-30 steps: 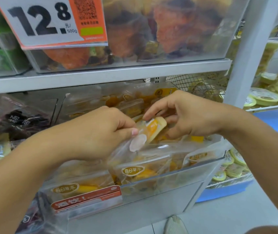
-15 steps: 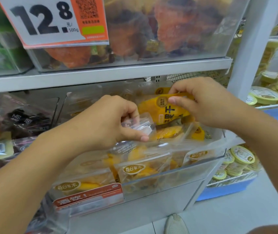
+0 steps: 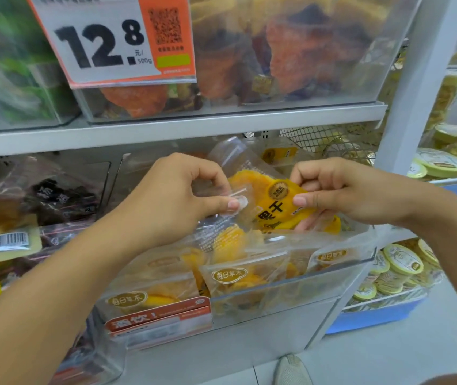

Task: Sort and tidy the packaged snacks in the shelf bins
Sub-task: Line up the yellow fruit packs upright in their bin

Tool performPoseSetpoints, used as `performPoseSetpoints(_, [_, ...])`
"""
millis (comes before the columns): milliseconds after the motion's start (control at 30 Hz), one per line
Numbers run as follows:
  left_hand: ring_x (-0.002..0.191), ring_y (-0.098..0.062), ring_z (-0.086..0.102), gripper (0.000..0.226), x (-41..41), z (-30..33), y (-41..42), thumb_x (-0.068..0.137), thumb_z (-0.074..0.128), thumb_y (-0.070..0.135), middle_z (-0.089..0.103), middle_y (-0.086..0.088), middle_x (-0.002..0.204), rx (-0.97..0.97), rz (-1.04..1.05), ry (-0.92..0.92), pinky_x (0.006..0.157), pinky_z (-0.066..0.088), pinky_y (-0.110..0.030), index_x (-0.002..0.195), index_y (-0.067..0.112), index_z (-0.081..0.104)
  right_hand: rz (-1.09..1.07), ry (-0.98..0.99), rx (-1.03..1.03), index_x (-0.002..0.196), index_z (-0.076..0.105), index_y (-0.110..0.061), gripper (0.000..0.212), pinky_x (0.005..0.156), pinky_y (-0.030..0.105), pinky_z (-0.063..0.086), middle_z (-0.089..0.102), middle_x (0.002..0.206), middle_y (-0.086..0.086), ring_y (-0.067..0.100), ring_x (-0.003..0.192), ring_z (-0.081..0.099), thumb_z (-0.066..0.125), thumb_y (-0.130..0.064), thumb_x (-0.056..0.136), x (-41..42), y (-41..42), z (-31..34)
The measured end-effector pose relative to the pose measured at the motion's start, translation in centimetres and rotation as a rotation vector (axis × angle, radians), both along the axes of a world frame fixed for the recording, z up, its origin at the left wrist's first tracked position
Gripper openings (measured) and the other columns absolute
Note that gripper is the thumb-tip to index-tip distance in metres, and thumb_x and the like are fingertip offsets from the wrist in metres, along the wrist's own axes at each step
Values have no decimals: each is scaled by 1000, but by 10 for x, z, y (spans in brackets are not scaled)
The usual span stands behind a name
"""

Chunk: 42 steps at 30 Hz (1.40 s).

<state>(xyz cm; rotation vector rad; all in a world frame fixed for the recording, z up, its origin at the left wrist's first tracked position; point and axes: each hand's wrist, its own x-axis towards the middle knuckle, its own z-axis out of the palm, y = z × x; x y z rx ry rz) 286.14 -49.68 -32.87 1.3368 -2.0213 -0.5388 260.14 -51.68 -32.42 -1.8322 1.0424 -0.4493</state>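
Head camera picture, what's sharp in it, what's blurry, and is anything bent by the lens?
Head view: hands and the yellow mango packet are fairly sharp; the price sign reads clearly; the snacks in the upper bin look soft behind glossy plastic; the shelf edge and the white post tilt from wide-angle distortion.

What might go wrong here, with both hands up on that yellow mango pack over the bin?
1. The left hand pinches only the clear edge of the mango pack, while the right hand grips the other side; pulling apart might tear the seal.
2. The clear bin looks heaped to its front wall, so pressing this pack in could tip front packs over the edge.
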Motion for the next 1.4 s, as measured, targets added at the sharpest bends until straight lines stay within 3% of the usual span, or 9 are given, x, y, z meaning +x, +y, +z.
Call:
performPoseSetpoints(200, [73,-14,62,9,-5,5,11,91,72,17,66,6,78,-684,-178,-143,65,49,-32,83,12,69,25,333,-293,87,79,-30,8,68,25,52,74,76,-10,-1,67,63,78,-24,84,11,3,4])
performPoseSetpoints(400, [70,-31,62,10,-3,0,3,91,71,4,69,-7,81,-1017,-166,-266,56,50,-44,80,4,71,-13,-32,-458,98,75,-27,32,66,32,54,72,84,-4,16,72,68,88,-34,70,40,7,5])
performPoseSetpoints(500, [69,-26,61,10,-7,0,0,87,76,12,66,-1,77,-892,-153,-245,57,50,-41,81,9,69,-37,76,-644,76,71,-43,18,57,23,44,65,62,-8,5,56,55,87,-46,67,58,4,-4])
performPoseSetpoints(733, [62,-14,60,63,-11,4,2,68,83,53,63,7,74,-328,-84,-52,61,52,-37,109,35,39,-96,77,-464,84,81,-16,14,61,45,61,74,69,9,28,65,72,86,-25,73,46,-7,-4])
performPoseSetpoints(1000, [95,-11,67,123,13,9,6,53,94,47,64,13,107,74,-161,-347,87,56,-39,139,52,6,-370,-62,-641,88,81,-19,14,60,37,63,76,72,7,18,60,73,84,-15,75,25,-3,-8])
performPoseSetpoints(1100, [97,-6,64,94,19,7,5,62,85,56,66,18,105,152,-121,-473,89,54,-36,139,32,38,-375,-184,-658,83,79,-23,12,57,30,61,75,69,4,10,55,69,83,-13,76,35,2,-8])
performPoseSetpoints(1167, [79,-5,64,38,22,4,3,73,76,58,70,12,84,143,-170,-544,78,55,-39,99,31,69,-320,-185,-627,79,80,-26,9,57,27,59,75,68,3,11,55,69,82,-18,75,41,3,-9])
performPoseSetpoints(1267, [57,-18,50,44,22,4,1,82,69,52,53,-6,59,128,-190,-623,65,49,-45,62,14,60,-144,14,-497,73,79,-16,24,55,35,58,72,64,6,17,58,69,80,-40,73,38,7,-6])
performPoseSetpoints(1400, [76,-1,57,13,23,2,-1,85,70,38,68,8,77,178,-239,-626,71,45,-27,74,32,69,7,318,-471,77,78,-18,32,57,28,47,65,63,2,9,58,57,78,-50,74,39,14,5])
